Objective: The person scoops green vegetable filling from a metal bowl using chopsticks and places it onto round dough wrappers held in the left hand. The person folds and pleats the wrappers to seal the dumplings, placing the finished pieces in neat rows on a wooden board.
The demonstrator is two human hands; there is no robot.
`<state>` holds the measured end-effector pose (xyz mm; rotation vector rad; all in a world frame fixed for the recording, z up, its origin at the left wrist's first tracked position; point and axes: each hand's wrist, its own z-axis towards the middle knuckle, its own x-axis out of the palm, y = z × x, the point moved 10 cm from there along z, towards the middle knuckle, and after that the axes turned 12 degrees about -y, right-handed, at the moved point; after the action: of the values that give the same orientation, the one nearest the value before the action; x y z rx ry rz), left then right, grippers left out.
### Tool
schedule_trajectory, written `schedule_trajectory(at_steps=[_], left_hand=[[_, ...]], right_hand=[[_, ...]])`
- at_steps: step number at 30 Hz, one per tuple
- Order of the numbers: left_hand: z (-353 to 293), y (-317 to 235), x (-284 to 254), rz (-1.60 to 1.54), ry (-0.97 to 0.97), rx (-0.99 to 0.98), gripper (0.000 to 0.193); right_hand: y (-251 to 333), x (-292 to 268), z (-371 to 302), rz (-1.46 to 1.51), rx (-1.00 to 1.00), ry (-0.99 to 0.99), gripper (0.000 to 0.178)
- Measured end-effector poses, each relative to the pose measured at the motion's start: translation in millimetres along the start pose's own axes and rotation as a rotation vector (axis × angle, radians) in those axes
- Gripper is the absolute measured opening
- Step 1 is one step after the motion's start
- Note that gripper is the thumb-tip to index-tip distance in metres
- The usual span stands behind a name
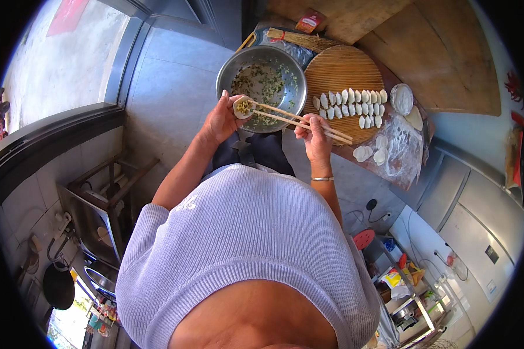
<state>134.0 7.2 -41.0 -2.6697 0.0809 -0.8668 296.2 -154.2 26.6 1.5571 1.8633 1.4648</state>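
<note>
A round dumpling wrapper (239, 110) with a small heap of chopped filling (245, 107) lies in my left hand (219, 119), its fingers curled around the edge. In my right hand (314, 137) is a pair of wooden chopsticks (285, 116), their tips touching the filling. Both hands are at the near rim of a large metal bowl (222, 78), where bits of green and yellow filling (268, 81) cling to the bottom and sides. Right of the bowl, folded dumplings (351, 109) stand in rows on a round slatted mat (337, 70).
Loose wrappers (380, 156) lie on the floured table corner (403, 145) near a small white bowl of flour (401, 99). A straw brush (303, 39) rests behind the mat. A wooden stool (108, 198) stands at left, and a cluttered shelf (413, 291) at lower right.
</note>
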Motion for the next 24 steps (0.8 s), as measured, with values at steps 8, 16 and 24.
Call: schedule_trajectory(at_steps=[8, 16, 24], left_hand=[[-7.6, -0.8, 1.5, 0.009, -0.002, 0.012, 0.061], [-10.5, -1.2, 1.0, 0.022, -0.013, 0.007, 0.064], [-6.9, -7.6, -2.0, -0.017, -0.029, 0.063, 0.066]], right_hand=[[-4.3, 3.5, -2.6, -0.067, -0.027, -0.005, 0.026], [1.4, -15.3, -3.2, 0.094, -0.015, -0.081, 0.025], [4.9, -20.3, -9.9, -0.019, -0.041, -0.136, 0.024]])
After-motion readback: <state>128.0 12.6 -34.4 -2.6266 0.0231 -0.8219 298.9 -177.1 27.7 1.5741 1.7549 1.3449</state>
